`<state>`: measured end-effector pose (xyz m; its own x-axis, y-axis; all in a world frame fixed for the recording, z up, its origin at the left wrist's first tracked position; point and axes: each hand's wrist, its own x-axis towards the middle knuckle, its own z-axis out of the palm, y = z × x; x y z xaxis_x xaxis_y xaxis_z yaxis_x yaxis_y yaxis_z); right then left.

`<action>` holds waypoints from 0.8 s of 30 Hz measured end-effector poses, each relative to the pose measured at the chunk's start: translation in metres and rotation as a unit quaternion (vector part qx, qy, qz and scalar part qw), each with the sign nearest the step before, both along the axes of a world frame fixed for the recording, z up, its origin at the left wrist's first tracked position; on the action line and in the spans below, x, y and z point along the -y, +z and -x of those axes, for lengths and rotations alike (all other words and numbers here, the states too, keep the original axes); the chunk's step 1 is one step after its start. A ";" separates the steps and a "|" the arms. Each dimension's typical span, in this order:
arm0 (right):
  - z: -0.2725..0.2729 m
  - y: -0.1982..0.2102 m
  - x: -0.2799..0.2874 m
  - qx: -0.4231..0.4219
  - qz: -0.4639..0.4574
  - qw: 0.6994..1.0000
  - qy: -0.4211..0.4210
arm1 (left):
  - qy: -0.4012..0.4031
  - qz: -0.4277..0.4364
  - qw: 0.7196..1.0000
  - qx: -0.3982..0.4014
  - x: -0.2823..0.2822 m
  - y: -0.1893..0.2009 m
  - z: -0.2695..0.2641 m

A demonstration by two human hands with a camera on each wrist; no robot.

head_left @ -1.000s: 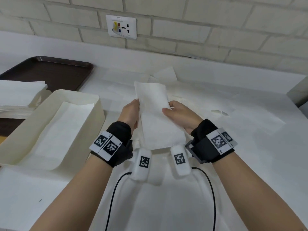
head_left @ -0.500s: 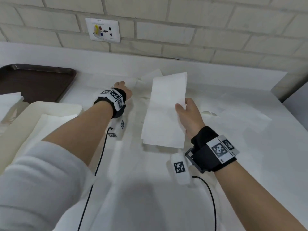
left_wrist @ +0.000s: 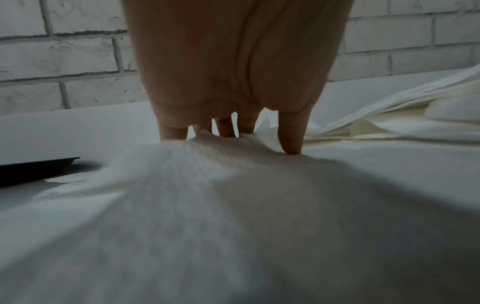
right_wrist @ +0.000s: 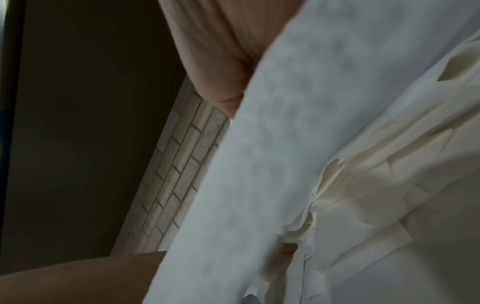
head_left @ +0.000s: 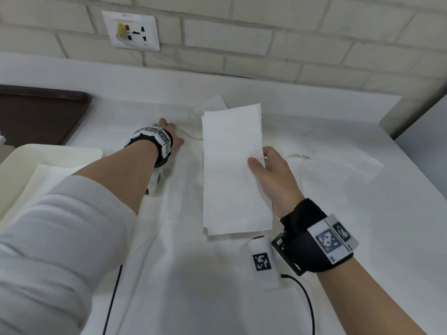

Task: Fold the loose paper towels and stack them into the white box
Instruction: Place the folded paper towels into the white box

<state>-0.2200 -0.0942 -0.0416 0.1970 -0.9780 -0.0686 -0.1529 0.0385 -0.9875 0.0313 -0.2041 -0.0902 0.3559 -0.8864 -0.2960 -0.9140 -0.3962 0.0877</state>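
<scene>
Your right hand [head_left: 271, 175] pinches the folded towel [head_left: 232, 170] clear of the table, freeing your left hand [head_left: 169, 134], fingertips [left_wrist: 291, 144] pressing the next loose towel [left_wrist: 207, 185] ahead.

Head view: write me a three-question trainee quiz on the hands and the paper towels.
1. True or false: the right hand pinches the folded paper towel at its right edge.
2. What do the left hand's fingers press on?
A. the white box
B. a loose paper towel on the counter
C. the brown tray
3. Fill in: a sheet already lies inside the white ___.

Key: 1 true; 2 B; 3 box.
</scene>
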 end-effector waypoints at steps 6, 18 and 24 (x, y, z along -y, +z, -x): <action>-0.002 -0.002 -0.009 0.032 -0.006 0.999 0.019 | -0.018 0.043 0.999 -0.028 -0.008 0.010 0.008; -0.004 -0.007 -0.012 0.044 -0.001 0.999 0.021 | 0.134 0.200 0.942 -0.233 -0.021 0.025 0.008; -0.009 -0.011 -0.003 0.058 -0.004 0.998 -0.003 | 0.129 0.287 0.921 -0.229 -0.033 0.043 0.005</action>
